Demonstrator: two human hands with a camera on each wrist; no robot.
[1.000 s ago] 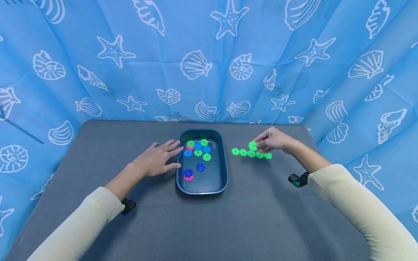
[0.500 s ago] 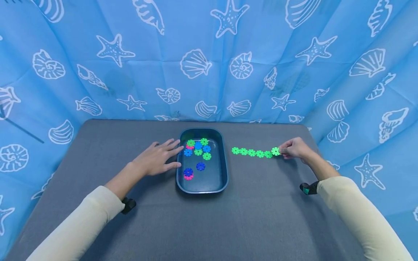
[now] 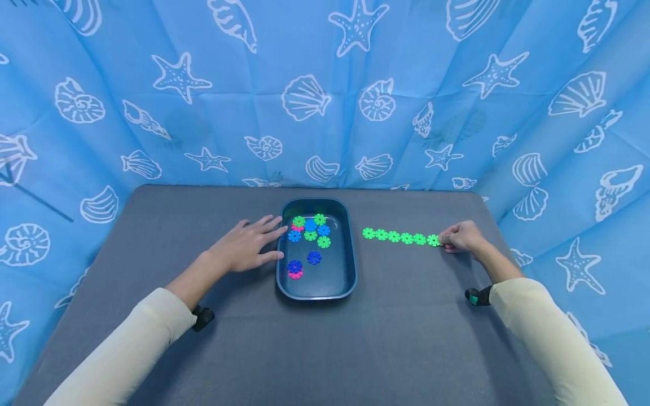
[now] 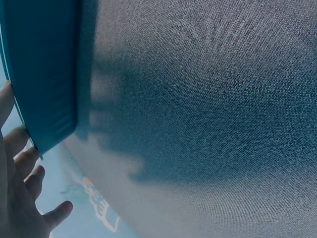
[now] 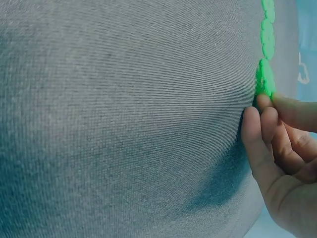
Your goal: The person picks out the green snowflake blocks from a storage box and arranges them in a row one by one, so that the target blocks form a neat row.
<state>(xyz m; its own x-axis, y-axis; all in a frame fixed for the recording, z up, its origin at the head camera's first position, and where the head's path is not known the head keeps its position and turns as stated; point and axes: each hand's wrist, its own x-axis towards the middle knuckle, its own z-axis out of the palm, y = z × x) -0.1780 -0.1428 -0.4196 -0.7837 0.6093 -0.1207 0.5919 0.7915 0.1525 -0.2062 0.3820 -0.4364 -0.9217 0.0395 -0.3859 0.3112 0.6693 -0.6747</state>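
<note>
With thumb and fingertips my right hand [image 3: 461, 237] pinches a green notched disc [image 3: 433, 241] at the right end of a row. Several like green discs [image 3: 394, 237] run leftward from it across the cloth. In the right wrist view the pinched disc [image 5: 265, 78] stands slightly tilted. My left hand [image 3: 249, 246] has its fingers spread, and the fingertips touch the left rim of a dark blue tray [image 3: 317, 298]. Green discs [image 3: 324, 242], blue discs [image 3: 314, 257] and pink discs [image 3: 295, 274] lie inside, some overlapping.
A grey cloth [image 3: 386, 338] covers the table. Behind it and at the sides hangs a blue curtain [image 3: 244, 118] with white shells and starfish. The tray's outer wall [image 4: 44, 74] fills the upper left of the left wrist view.
From above the middle of the row, my right hand has carried the green disc right and down to the row's right end. My left hand has stayed on the tray rim.
</note>
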